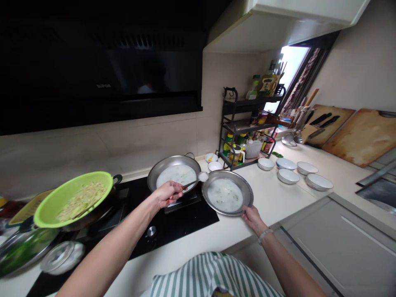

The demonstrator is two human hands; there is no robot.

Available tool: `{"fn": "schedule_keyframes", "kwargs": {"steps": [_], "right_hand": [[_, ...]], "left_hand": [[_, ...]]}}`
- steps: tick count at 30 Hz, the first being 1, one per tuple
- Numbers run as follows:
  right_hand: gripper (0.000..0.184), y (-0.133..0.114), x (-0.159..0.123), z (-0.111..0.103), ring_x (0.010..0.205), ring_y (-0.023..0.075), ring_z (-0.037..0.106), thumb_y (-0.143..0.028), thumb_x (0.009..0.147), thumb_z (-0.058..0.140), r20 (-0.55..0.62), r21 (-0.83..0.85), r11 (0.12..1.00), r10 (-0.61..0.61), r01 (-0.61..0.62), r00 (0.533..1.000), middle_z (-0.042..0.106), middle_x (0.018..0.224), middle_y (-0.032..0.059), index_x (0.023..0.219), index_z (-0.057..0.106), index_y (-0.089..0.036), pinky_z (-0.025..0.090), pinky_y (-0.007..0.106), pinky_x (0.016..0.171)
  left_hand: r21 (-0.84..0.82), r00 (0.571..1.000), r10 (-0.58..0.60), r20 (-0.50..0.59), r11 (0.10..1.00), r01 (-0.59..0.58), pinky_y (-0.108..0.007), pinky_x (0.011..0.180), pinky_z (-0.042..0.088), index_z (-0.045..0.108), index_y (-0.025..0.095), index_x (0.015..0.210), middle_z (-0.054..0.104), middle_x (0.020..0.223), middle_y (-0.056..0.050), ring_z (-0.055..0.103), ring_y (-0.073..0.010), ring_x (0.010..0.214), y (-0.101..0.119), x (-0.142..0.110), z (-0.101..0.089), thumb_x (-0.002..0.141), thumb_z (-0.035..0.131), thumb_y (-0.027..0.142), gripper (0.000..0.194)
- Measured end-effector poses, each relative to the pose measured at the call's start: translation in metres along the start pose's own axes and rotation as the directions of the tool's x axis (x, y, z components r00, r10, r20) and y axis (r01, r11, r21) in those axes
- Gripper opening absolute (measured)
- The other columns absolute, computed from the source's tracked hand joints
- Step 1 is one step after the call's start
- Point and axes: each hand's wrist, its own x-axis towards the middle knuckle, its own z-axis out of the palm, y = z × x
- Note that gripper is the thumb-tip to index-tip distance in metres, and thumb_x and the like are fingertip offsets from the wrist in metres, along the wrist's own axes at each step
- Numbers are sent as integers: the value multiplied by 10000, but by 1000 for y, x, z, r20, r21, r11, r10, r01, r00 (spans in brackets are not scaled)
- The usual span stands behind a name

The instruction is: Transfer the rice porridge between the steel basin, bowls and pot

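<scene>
My left hand (169, 194) is closed round the dark handle of a spoon (203, 176). Its small round bowl looks whitish and hangs over the gap between two metal vessels. Beneath that hand a metal wok (154, 176) on the stove holds milky white liquid. At the right stands a shallow metal basin (249, 190), with more milky liquid and small pale bits in it. My right hand (254, 218) grips this basin's near right rim between thumb and fingers. The basin sits by the stove's right edge, close against the wok.
A green colander (46, 212) of bean sprouts sits over a pot at the left. Near it are a glass lid (62, 256) and green vegetables (27, 251). Several white bowls (288, 176) and a condiment rack (230, 123) occupy the right counter. The black range hood (102, 62) hangs overhead.
</scene>
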Motion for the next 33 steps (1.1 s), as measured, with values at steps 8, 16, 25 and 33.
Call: {"fn": "schedule_keyframes", "kwargs": {"steps": [8,16,25,33], "right_hand": [[243,0,0,0,275,68,383,-5,557,555,-1,15,1000,1,-1,1000,490,400,-67,663,467,-205,297,155,265],[259,-1,-1,0,286,66,379,-13,551,573,-7,10,1000,-2,2,1000,487,414,-80,669,464,-216,301,155,272],[251,-1,-2,1,293,68,378,-27,547,575,-5,8,1000,-5,5,1000,487,421,-74,669,463,-216,312,164,287],[250,-1,-2,0,289,71,367,-38,531,567,-9,2,1000,-3,3,1000,474,405,-75,674,468,-218,265,165,271]], "left_hand": [[478,995,84,61,873,-103,-208,386,231,490,176,650,541,492,10,319,-52,320,-57,36,55,836,462,162,189],[910,909,343,235,251,-330,-338,671,423,549,103,1156,647,774,-154,648,-272,737,-102,44,57,699,499,-12,474],[227,989,109,102,965,-130,-200,353,201,533,165,812,520,509,45,263,-37,300,-76,32,49,821,469,259,114],[134,981,170,-97,979,-157,-173,311,129,513,153,753,511,497,60,248,-13,279,-40,12,-25,769,572,315,173]]}}
